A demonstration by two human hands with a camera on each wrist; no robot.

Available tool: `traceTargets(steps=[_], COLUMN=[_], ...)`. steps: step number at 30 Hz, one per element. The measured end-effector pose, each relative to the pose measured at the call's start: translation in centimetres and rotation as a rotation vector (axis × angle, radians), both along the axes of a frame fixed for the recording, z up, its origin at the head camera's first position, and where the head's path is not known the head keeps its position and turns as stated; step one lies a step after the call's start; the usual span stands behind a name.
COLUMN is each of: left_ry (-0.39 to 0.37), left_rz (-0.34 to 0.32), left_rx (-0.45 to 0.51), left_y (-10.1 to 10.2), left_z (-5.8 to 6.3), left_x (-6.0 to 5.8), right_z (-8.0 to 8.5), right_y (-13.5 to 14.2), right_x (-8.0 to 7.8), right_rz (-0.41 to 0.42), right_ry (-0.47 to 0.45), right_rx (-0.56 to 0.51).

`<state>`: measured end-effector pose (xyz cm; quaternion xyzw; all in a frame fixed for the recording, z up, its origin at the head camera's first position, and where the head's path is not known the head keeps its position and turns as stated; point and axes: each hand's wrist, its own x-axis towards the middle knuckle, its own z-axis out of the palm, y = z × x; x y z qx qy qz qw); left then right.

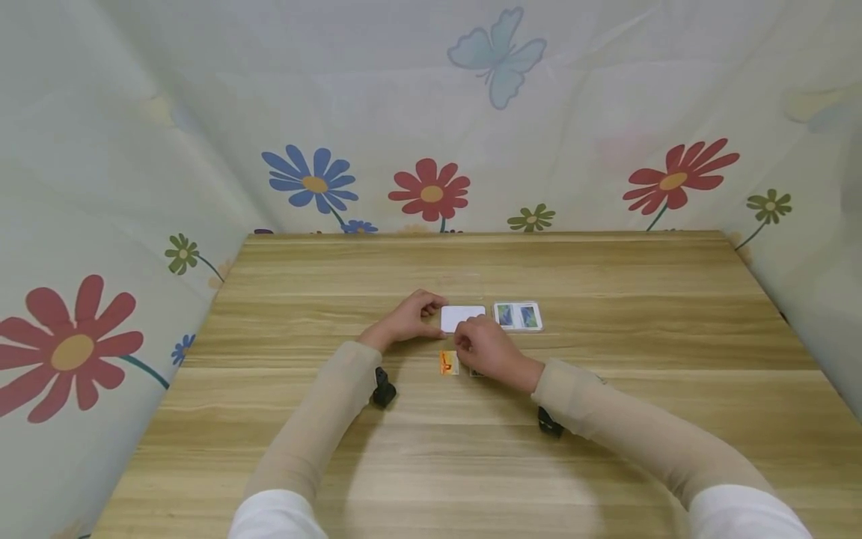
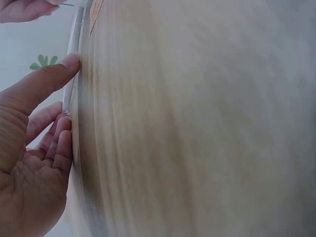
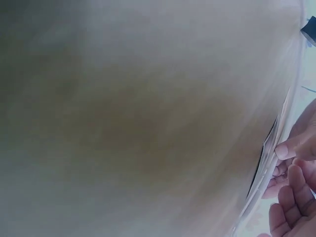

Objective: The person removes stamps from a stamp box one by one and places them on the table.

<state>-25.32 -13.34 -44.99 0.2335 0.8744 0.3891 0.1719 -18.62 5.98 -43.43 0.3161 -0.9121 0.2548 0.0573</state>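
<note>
Left hand (image 1: pixel 411 317) is curled round a white card (image 1: pixel 459 316); right hand's (image 1: pixel 490 349) grip cannot be told; two pictures (image 1: pixel 528 317) seem placed, one orange card (image 1: pixel 447 363) left.

Left hand (image 2: pixel 34 170) at table (image 2: pixel 173 123) edge-on, thumb and fingers pinching thin white slab (image 2: pixel 76 37). Right hand (image 2: pixel 23 11) above, partly cut off. Orange corner (image 2: pixel 95 12) beside slab. Green flower (image 2: pixel 43 61) behind.
</note>
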Motion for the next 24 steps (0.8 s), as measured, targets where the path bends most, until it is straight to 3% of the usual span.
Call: traceTargets(steps=[6,15,24], left_ry=[-0.006,0.003,0.095], left_rz=[0.008,0.009,-0.044], left_rx=[-0.004,-0.038,-0.096], left_y=[0.0,0.1,0.2], left_z=[0.2,0.9,1.0], left_x=[-0.2,0.2,0.5], right_z=[0.4,1.5,2.2], right_y=[0.4,1.1,1.7], right_x=[-0.2,-1.1,-1.9], right_rz=[-0.035,-0.080,-0.082], right_ry=[0.043,0.005,0.008], right_rx=[0.004,0.002,0.002])
